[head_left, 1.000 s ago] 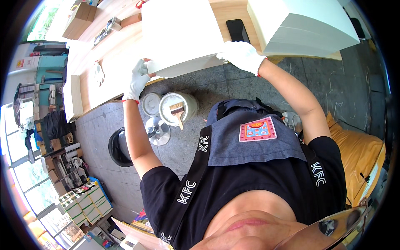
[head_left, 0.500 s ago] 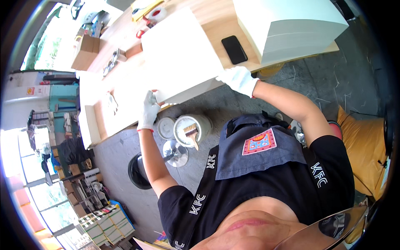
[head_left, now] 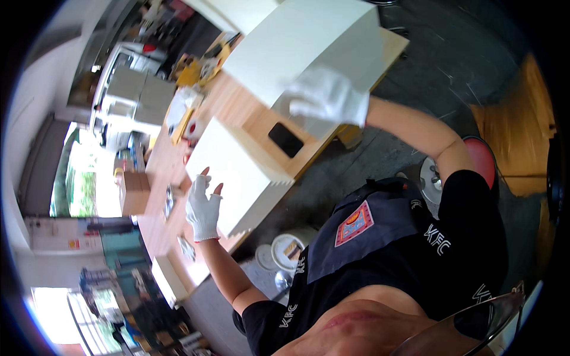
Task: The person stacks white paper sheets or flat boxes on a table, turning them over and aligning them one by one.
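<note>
My left hand point(head_left: 203, 207), in a white glove with bare fingertips, is open over the left edge of a white stack of sheets point(head_left: 228, 169) on the wooden table. Its thumb and fingers are apart; whether they touch the sheets I cannot tell. My right hand point(head_left: 329, 98), also in a white glove, is blurred by motion in front of a larger, taller white stack point(head_left: 297, 38). Its fingers look stretched out, with nothing visible in them. A black phone point(head_left: 286, 140) lies on the table between the two stacks.
On the table point(head_left: 222, 101) are a tape roll point(head_left: 192, 128), a brown carton point(head_left: 134, 193) and a loose white glove point(head_left: 186, 248). Below its near edge stands a white bucket point(head_left: 291, 246) with a brush point(head_left: 291, 249) on top. A red round stool point(head_left: 478, 159) is at the right.
My right hand has left the smaller stack's corner and moved to the larger stack. My left hand has risen from the near edge onto the left side. The view has turned.
</note>
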Available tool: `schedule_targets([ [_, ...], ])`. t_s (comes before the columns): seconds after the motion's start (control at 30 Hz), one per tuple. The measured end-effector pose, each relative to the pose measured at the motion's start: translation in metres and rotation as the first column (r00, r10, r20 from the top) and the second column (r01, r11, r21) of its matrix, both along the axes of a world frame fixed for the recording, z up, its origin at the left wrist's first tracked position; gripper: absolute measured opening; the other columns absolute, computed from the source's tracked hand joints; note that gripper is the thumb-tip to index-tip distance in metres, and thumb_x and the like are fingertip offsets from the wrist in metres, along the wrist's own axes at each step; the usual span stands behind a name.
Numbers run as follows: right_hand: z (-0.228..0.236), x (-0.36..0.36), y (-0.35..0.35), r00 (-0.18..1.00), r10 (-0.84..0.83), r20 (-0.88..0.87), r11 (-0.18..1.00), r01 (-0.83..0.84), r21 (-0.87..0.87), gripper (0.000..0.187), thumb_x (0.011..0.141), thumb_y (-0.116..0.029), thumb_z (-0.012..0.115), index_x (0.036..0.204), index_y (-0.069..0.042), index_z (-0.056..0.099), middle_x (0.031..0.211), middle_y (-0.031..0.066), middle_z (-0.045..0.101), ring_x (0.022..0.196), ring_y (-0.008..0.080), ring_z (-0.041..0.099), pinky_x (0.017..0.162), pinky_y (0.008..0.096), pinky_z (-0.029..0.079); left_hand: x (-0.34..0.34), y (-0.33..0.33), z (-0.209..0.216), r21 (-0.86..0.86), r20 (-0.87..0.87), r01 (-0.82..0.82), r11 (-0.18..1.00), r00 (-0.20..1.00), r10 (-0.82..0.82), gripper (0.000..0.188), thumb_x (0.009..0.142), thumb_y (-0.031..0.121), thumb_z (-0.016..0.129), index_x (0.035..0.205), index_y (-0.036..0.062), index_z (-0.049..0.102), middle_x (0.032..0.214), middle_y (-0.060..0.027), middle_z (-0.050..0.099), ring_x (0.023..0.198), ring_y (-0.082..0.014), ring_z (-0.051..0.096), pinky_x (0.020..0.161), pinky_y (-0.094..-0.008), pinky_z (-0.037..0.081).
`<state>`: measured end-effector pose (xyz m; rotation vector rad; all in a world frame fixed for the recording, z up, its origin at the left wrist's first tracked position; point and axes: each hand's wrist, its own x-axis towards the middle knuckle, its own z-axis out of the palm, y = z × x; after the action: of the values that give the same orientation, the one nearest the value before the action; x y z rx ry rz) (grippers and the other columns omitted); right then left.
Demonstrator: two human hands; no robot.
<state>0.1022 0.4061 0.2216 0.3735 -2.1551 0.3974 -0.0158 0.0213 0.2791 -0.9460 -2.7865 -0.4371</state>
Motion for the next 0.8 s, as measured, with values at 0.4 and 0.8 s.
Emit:
schedule_targets([
  [0.4, 0.033, 0.04, 0.259, 0.687, -0.614, 0.389, 0.776, 0.616, 0.136, 0.047, 0.09, -0.056, 0.053, 0.095, -0.01, 0.063, 0.084, 0.0157, 0.067, 0.08, 0.0354, 0.067, 0.073, 0.0443, 0.052, 0.02, 0.351, 0.037, 0.05, -0.191, 0.643, 0.764, 0.757, -0.624, 0.042, 0.085, 0.011, 0.067, 0.126, 0.0133, 0.061, 0.128, -0.0143, 0.061, 0.124, -0.0317, 0.054, 0.102, -0.0405, 0.044],
  [0.8, 0.043, 0.004, 0.26, 0.843, 0.015, 0.538, 0.647, 0.402, -0.647, 0.054, 0.093, -0.058, 0.051, 0.093, -0.005, 0.058, 0.073, 0.0153, 0.058, 0.068, 0.0304, 0.056, 0.068, 0.0393, 0.045, -0.01, 0.475, 0.001, 0.455, 0.29, 0.48, 0.75, 0.716, -0.635, 0.04, 0.087, 0.0, 0.05, 0.124, 0.0073, 0.064, 0.121, -0.0134, 0.065, 0.105, -0.0194, 0.063, 0.093, -0.0322, 0.049],
])
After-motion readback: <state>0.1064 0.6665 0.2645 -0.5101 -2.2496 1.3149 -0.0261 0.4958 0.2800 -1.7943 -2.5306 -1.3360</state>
